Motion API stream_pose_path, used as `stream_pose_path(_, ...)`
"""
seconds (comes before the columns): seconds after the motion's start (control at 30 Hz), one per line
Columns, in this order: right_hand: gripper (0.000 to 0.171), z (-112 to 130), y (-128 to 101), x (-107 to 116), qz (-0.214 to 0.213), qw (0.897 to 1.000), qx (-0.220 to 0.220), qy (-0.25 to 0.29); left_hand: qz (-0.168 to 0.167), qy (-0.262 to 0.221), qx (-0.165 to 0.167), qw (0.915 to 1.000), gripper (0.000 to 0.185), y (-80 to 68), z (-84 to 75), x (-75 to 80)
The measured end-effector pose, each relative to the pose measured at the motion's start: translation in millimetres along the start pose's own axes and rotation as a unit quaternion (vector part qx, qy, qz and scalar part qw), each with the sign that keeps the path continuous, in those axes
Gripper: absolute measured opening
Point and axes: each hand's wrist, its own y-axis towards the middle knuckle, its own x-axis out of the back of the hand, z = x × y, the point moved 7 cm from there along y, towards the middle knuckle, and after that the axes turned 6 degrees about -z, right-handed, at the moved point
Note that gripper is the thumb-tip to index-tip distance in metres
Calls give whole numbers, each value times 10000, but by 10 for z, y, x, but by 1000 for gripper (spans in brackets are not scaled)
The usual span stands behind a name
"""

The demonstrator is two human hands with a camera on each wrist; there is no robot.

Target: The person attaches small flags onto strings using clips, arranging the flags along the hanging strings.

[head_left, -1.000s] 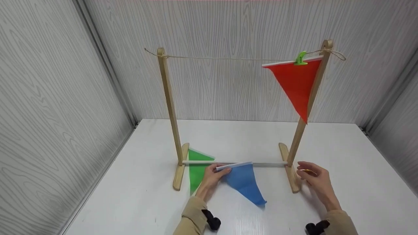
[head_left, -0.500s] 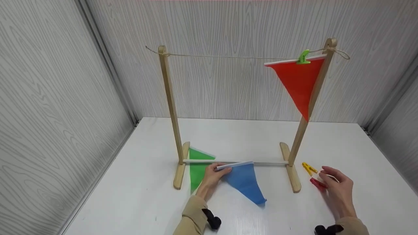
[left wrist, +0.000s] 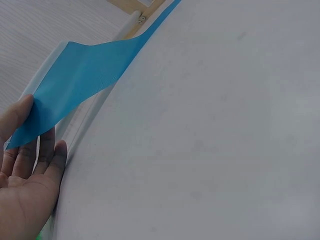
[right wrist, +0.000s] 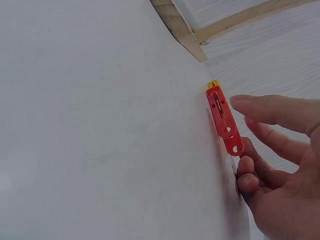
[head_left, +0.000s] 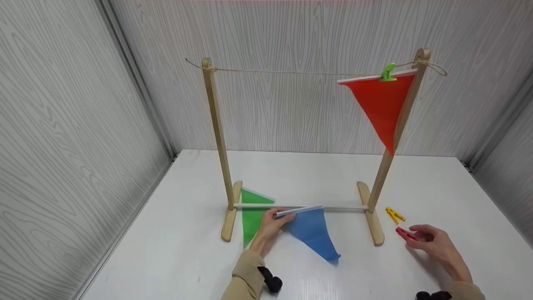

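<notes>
Red peg (head_left: 404,234) beside yellow peg (head_left: 394,215), wooden stand (head_left: 377,183) adjacent

left hand (head_left: 272,224): thumb and fingers pinching | right hand (head_left: 433,245): fingers loosely curled, low

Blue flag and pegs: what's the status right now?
Left hand pinches blue flag at the rail. Right hand touches red peg, not gripped. Yellow peg beside it.
</notes>
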Motion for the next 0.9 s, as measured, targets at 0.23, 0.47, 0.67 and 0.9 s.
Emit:
stream_pose_path(0.23,60,79,19,-56,173,9991,49,-391,56,-89,-58,9999,27,9,4,-3)
stream_pose_path(0.47,53,178,33,-83,-104,9986,287,-429,75,-124,-123,9998,28,14,-14,2)
stream_pose_path(0.67,49,211,65,-154,-152,9987,308,-363,76,-88,-133,9998,31,5,-16,-11)
stream_pose_path(0.9,47,256,85,-220,-306,9976,440,-439,112,-89,-120,9998,29,8,-4,-12)
